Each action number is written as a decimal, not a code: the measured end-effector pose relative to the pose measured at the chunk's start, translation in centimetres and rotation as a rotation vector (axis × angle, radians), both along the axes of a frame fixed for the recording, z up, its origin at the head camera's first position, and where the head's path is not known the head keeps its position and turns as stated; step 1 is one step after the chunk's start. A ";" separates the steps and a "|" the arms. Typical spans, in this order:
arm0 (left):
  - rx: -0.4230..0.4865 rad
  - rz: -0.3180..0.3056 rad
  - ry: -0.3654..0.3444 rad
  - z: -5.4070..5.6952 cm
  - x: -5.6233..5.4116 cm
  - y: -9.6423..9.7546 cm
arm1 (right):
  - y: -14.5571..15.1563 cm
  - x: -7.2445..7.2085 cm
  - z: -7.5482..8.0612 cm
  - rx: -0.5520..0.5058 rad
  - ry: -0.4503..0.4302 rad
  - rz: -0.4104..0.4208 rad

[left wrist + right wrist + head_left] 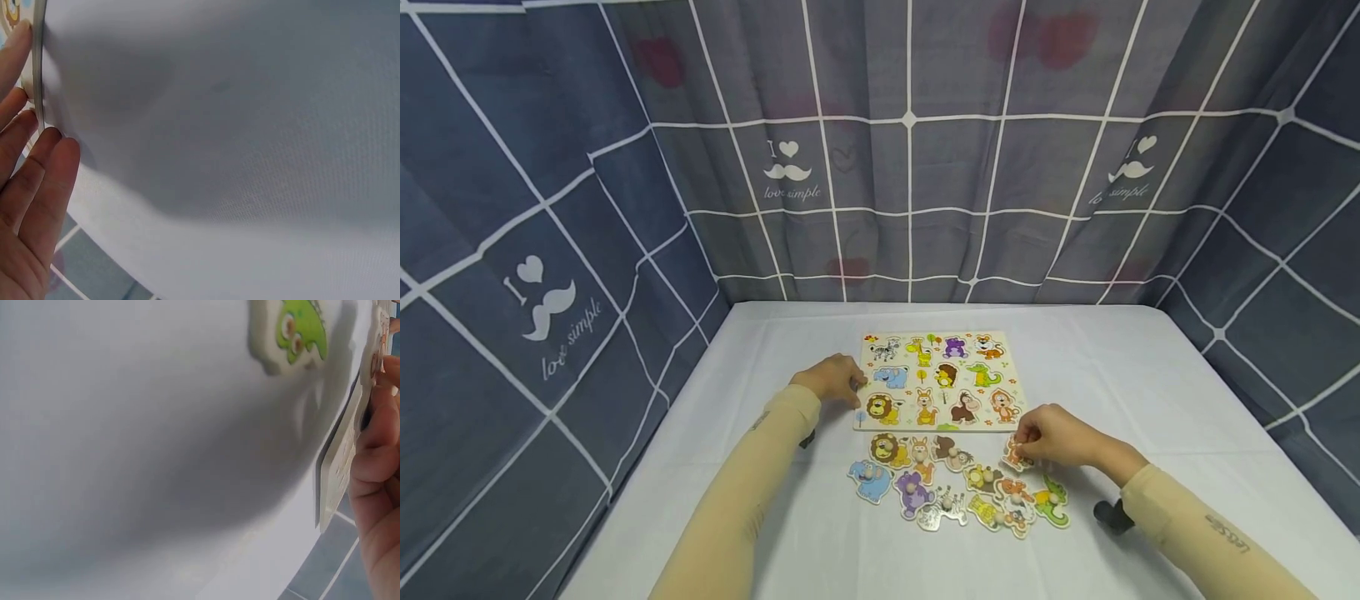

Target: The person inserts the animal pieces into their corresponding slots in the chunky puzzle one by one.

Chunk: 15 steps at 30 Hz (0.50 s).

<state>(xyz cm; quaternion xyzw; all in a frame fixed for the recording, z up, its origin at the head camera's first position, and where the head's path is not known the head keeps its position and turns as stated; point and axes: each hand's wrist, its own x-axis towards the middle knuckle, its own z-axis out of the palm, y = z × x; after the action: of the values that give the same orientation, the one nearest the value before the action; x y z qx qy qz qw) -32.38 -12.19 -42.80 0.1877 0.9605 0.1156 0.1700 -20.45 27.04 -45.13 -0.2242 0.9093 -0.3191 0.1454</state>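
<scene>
A wooden puzzle board [910, 427] printed with animals lies flat on the white table. My left hand [835, 380] rests at its left edge; in the left wrist view the fairly straight fingers [57, 181] touch that edge. Just off the board's lower right corner, my right hand [1060, 435] pinches an orange monkey puzzle piece [1017, 455] between thumb and fingers. The held piece is tilted, and its knob is hidden by the fingers. Nearest to this hand on the table is the green crocodile piece [1051, 502], partly seen in the right wrist view too.
Several knobbed animal pieces lie in front of the board, among them a lion [890, 450], a blue elephant [871, 481], a purple hippo [913, 493] and a zebra [943, 510]. Some overlap. Dark checked curtains [865, 183] surround the white table [790, 325].
</scene>
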 end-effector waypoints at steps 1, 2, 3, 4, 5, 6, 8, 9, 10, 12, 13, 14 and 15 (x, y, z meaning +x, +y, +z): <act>-0.001 -0.001 0.000 0.0 0.0 0.0 | 0.0 -0.1 0.1 0.001 0.002 0.001; 0.000 -0.002 0.000 0.0 0.0 0.0 | 0.0 -0.1 0.2 0.005 0.006 0.000; -0.002 -0.004 0.003 0.0 0.0 0.0 | 0.1 -0.2 0.3 0.006 0.005 0.000; -0.005 -0.007 0.005 0.0 0.0 -0.1 | 0.1 -0.2 0.3 0.008 0.005 -0.001; -0.003 -0.009 0.003 0.0 0.0 -0.1 | 0.1 -0.3 0.4 0.010 0.006 -0.003; -0.001 -0.010 0.003 0.0 0.1 -0.1 | 0.1 -0.3 0.5 0.010 0.011 -0.001; 0.003 -0.008 0.001 0.1 0.1 0.0 | 0.2 -0.5 0.6 0.007 0.016 0.001; 0.003 -0.006 -0.002 0.1 0.1 0.0 | 0.2 -0.6 0.6 0.005 0.019 0.003; 0.003 -0.006 -0.003 0.1 0.1 0.0 | 0.2 -0.7 0.7 0.006 0.025 0.004; 0.002 -0.006 -0.003 0.1 0.1 0.0 | 0.3 -1.0 0.7 0.005 0.045 0.013; 0.000 -0.006 -0.003 0.1 0.1 -0.1 | 0.3 -1.2 0.7 0.010 0.049 0.009; -0.002 -0.007 -0.003 0.1 0.1 -0.1 | 0.3 -1.3 0.7 0.013 0.052 0.006; -0.004 -0.006 -0.004 0.1 0.1 -0.1 | 0.3 -1.4 0.7 0.017 0.057 0.001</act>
<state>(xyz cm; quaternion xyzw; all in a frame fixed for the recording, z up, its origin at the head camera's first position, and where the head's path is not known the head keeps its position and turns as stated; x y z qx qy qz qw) -32.26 -12.29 -42.74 0.1901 0.9597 0.1135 0.1728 -21.90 27.32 -44.44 -0.2323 0.9156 -0.3048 0.1215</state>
